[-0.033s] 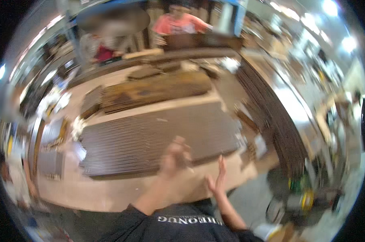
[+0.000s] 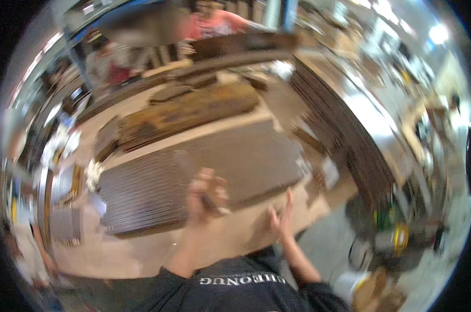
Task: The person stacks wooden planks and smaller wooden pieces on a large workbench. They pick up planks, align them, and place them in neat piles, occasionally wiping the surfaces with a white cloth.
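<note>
A dark brown ribbed panel (image 2: 157,182) lies on the table in front of me. Over its near edge is my left hand (image 2: 207,195), its fingers curled. A small brownish thing with a pale tip seems to be in it, too blurred to name. My right hand (image 2: 282,223) is held up near the panel's right corner, open, fingers apart, with nothing in it. Behind the panel rests a long wooden board (image 2: 188,115) with a mottled brown surface.
The pale tabletop (image 2: 110,255) curves along the near side. Stacked dark strips (image 2: 344,135) run down the right. A dark block (image 2: 108,140) and white crumpled material (image 2: 63,145) sit at the left. Across the table a person in a coral shirt (image 2: 217,23) stands behind a dark board (image 2: 240,46).
The whole view has shifted slightly, with the scene moving left and up. My left hand has moved left over the panel. My right hand stays raised and open.
</note>
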Tool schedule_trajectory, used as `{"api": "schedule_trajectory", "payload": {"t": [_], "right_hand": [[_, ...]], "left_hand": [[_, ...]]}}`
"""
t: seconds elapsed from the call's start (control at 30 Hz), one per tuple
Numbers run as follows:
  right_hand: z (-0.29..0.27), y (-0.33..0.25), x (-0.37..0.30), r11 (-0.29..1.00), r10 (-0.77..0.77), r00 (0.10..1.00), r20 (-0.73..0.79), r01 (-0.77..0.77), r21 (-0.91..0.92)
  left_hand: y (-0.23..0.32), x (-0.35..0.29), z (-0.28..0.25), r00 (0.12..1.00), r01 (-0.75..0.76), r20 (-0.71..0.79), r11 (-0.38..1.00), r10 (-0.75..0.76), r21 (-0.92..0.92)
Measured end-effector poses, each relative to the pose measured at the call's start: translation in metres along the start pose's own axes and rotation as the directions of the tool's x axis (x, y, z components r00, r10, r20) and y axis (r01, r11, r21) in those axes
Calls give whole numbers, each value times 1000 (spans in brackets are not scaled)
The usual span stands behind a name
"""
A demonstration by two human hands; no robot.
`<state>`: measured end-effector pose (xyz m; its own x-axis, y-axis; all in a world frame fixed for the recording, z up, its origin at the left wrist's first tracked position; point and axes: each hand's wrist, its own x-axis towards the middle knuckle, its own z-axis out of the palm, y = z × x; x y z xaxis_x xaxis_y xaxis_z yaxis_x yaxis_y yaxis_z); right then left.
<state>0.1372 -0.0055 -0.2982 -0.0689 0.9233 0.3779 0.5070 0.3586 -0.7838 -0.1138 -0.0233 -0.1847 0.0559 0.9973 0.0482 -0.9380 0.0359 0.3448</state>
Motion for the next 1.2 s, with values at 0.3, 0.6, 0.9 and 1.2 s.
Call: {"api": "schedule_trajectory", "payload": {"t": [0.3,0.6,0.9,1.2], "right_hand": [[4,55,100,928,362,866,-344,-370,44],[-39,47,80,985,139,990,31,-134,-112],[-30,63,79,991,112,990,84,-104,-85],[-34,59,82,991,118,987,113,-110,-75]], "left_hand": [[103,41,58,985,-142,131,961,113,239],[-65,149,24,961,234,-177,285,-214,929],[-116,143,9,985,69,-57,69,-162,995],[-130,123,-6,888,-459,416,-343,-196,820]]}}
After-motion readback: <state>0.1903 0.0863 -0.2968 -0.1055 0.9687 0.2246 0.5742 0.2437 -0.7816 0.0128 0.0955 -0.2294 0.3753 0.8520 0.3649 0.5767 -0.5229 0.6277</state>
